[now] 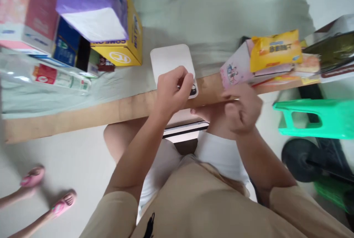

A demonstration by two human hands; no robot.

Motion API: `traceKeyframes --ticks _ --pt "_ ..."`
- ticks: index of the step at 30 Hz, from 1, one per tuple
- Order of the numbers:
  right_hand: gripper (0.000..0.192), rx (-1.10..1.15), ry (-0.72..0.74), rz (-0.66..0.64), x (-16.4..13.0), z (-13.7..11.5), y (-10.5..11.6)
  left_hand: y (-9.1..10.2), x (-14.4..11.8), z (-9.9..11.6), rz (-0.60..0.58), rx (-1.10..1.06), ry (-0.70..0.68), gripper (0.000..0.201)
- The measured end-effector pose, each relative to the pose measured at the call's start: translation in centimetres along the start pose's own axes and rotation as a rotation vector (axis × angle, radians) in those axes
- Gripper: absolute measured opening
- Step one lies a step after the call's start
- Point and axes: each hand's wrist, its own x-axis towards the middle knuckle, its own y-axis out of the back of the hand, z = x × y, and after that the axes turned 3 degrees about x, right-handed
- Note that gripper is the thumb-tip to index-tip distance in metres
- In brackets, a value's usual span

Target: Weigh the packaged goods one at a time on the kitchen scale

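A white phone lies face down on the pale green cloth, its camera end over the wooden edge. My left hand is closed on that near end, fingers curled around the camera corner. My right hand hovers just right of it over the wooden edge, blurred, fingers loosely curled, nothing visible in it. Below the edge, on my lap, a pinkish flat item with a white and black rim is partly hidden by my arms.
At the left stand a yellow box, a purple tissue pack, a pink box and a lying plastic bottle. At the right are a yellow snack bag, a green stool and a black wheel. Another person's feet in pink slippers are at lower left.
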Motion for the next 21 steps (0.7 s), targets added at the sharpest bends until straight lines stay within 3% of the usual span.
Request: traceKeyframes --ticks 2,5,8,11,15,21 --pt "0.042 0.026 -0.041 -0.123 0.1 0.7 -3.0 1.7 -0.5 -2.0 0.002 0.021 0.021 0.06" --pt "0.049 0.089 -0.18 -0.118 0.8 1.8 -6.0 3.8 -1.3 -5.1 0.084 -0.014 0.109 0.072" --pt "0.045 0.15 -0.305 -0.048 1.2 2.7 -7.0 5.2 -2.2 -7.8 0.177 -0.063 0.228 0.077" --pt "0.039 0.16 -0.318 -0.005 1.1 3.3 -7.3 5.8 -2.4 -9.3 0.195 -0.093 0.239 0.078" --pt "0.036 0.17 -0.3 0.027 1.2 3.9 -7.4 6.6 -1.0 -9.6 0.291 -0.116 0.168 0.076" --pt "0.027 0.181 -0.233 0.073 3.7 1.9 -8.9 10.4 3.0 -7.9 0.708 -0.068 0.009 0.048"
